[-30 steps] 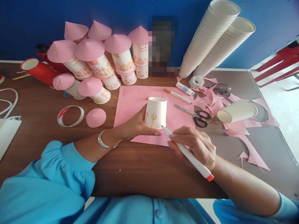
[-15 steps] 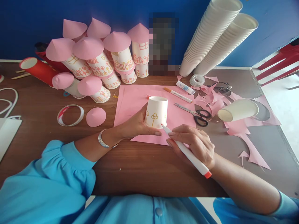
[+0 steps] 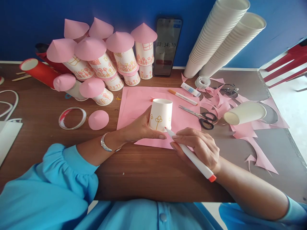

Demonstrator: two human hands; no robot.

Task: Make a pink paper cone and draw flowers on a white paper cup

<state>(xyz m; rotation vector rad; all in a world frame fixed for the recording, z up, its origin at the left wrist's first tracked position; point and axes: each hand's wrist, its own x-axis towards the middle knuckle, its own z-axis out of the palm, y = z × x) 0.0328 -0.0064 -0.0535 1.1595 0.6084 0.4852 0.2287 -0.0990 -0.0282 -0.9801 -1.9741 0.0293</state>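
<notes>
A small white paper cup [image 3: 163,110], upside down with yellow flowers drawn on its side, is gripped by my left hand [image 3: 146,127] from its left and lower edge. My right hand [image 3: 199,145] is closed around a white marker [image 3: 196,161] with an orange-red end. The marker's tip is at the cup's lower side, right of the middle flower. Beneath the cup lies pink paper [image 3: 134,102]. Scissors [image 3: 203,117] and an orange-capped marker [image 3: 183,97] rest on and beside that paper, behind my right hand.
Decorated cups with pink cone tops [image 3: 90,49] stand at the back left. A phone [image 3: 168,48] leans on the wall near tall cup stacks [image 3: 216,38]. A tape roll [image 3: 72,118], a pink cone [image 3: 98,120], a glue stick [image 3: 190,89], paper scraps [image 3: 261,153] and a lying cup [image 3: 244,113] surround the work.
The marker tip and my right hand have shifted very slightly left along the cup's lower edge. My left hand and the cup stay in place.
</notes>
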